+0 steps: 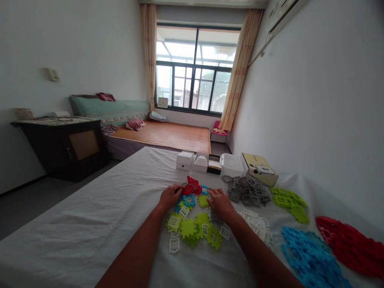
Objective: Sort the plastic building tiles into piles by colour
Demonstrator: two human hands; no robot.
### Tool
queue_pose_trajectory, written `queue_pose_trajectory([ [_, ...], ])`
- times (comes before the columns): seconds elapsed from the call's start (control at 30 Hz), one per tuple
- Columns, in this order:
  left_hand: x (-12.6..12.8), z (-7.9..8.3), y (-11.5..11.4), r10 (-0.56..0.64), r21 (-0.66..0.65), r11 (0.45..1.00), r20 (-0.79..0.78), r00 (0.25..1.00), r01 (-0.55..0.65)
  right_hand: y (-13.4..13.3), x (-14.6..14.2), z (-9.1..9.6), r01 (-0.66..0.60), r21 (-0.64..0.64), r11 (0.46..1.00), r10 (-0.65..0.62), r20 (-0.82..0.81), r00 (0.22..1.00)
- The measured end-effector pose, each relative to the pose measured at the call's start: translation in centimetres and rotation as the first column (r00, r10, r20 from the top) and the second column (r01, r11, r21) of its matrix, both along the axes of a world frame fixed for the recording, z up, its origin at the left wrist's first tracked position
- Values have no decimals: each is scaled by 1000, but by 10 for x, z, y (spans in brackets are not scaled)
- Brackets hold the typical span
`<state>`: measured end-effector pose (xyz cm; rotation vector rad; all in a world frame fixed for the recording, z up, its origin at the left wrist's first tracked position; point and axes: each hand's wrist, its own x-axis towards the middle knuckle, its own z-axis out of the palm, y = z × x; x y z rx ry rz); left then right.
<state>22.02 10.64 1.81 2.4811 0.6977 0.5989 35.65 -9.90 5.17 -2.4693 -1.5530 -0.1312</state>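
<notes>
My left hand [170, 196] rests on the white-covered table [99, 224], its fingers curled against a small build of red pieces [192, 186] sitting on blue pieces [186, 201]. My right hand [220, 203] lies palm down just right of that build, fingers closed together over the pieces beneath it. Whether either hand actually grips a piece is hidden. Green pieces [195, 230] and small white window frames [174, 222] are scattered between my forearms.
Sorted piles lie to the right: grey [247, 191], green [289, 202], white [257, 224], blue [312, 258], red [349, 246]. White boxes [207, 163] and a cartoon-printed box [260, 168] line the table's far edge. A bed, dark cabinet and window stand beyond.
</notes>
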Motion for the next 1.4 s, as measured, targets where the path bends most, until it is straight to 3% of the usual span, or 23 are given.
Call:
queue_pose_trajectory([
  [0.17,1,-4,1,-1,13,1000,26,1000,0,1,5,-24,12,45,999,-12,-8,1000],
  [0.6,0,3,-1,10,-14,1000,4,1000,-9,-10,5,-25,24,211,977,-4,-95,996],
  [0.83,1,3,-2,10,-27,1000,2,1000,-10,-4,7,-27,-13,130,991,21,-58,998],
  [1.13,1,-1,2,-14,24,1000,27,1000,14,-8,3,-24,-6,140,990,12,-43,999],
  [1.4,-1,4,-2,0,-15,1000,11,1000,0,-9,-2,-20,-70,145,987,82,-82,993],
])
